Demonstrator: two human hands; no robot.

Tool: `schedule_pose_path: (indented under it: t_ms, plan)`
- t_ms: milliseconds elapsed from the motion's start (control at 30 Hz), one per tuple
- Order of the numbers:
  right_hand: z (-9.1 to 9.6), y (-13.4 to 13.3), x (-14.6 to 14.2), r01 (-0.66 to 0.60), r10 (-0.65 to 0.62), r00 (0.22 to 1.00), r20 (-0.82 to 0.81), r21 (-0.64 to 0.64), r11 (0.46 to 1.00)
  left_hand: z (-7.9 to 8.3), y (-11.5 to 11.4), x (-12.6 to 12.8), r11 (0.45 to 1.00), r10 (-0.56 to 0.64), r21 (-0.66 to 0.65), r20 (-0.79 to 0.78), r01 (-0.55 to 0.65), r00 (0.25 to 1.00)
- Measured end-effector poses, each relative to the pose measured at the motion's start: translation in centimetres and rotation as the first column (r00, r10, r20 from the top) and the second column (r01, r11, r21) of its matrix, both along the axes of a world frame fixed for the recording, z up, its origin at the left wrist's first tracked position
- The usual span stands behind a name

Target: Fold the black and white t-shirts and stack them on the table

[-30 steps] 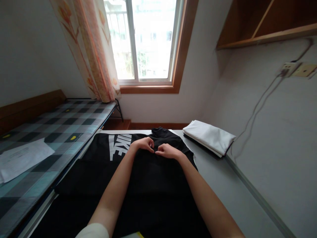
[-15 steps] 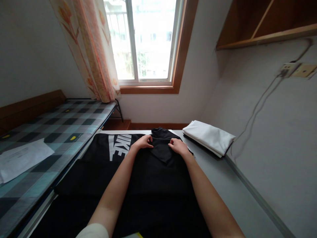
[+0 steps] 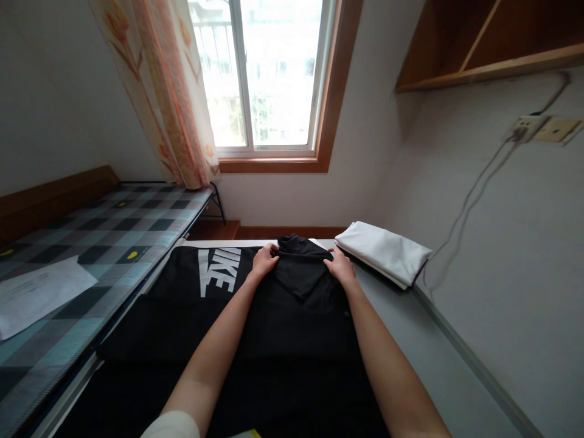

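Observation:
A black garment [image 3: 292,334] lies spread on the white table, with large white "NIKE" lettering on its far left part. At its far end a pointed, hood-like flap [image 3: 298,277] is folded toward me. My left hand [image 3: 265,260] pinches the left edge of this flap between thumb and fingers. On the opposite side my right hand [image 3: 340,266] is closed on the right edge, close to a folded white cloth [image 3: 385,249]. Between the two hands the fabric is bunched. Whether the lettered part and the flap belong to one garment is hard to tell.
The white table [image 3: 438,353] runs along the right wall. To the left stands a bed with a checked mattress [image 3: 155,213], a paper sheet [image 3: 45,295] lying on it. A power cord [image 3: 469,201] hangs from the wall socket. Overhead at right is a wooden shelf [image 3: 497,67].
My hands have moved apart, the right one further right and slightly left for the other. They now grip the flap's outer edges, and the flap looks wider and more bunched.

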State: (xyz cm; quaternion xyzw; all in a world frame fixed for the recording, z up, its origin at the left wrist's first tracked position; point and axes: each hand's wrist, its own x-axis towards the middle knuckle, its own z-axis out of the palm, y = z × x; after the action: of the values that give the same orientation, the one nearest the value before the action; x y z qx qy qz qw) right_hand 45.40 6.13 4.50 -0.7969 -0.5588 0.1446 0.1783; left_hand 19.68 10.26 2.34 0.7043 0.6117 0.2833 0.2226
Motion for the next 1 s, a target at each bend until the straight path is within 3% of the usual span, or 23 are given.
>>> schedule_pose_path:
  t_ms: [167, 400, 700, 1000]
  plan:
    - [-1.3, 0.8, 1.2, -0.046, 0.052, 0.992, -0.115, 0.055, 0.997, -0.8, 0.4, 0.2, 0.997, 0.006, 0.072, 0.071, -0.011, 0.997]
    - [-2.0, 1.1, 1.7, -0.042, 0.053, 0.987, -0.152, 0.077, 0.996, -0.9, 0.9, -0.4, 0.995, -0.074, 0.081, 0.107, 0.066, 0.991]
    - [-1.6, 1.4, 1.8, -0.103, 0.115, 0.978, -0.175, 0.076, 0.992, -0.5, 0.6, -0.3, 0.998, 0.026, 0.057, 0.083, -0.030, 0.996]
    - [-2.2, 1.6, 2.4, -0.115, 0.136, 0.928, -0.346, 0.080, 0.990, -0.8, 1.2, -0.1, 0.997, 0.048, 0.056, 0.121, -0.055, 0.991]
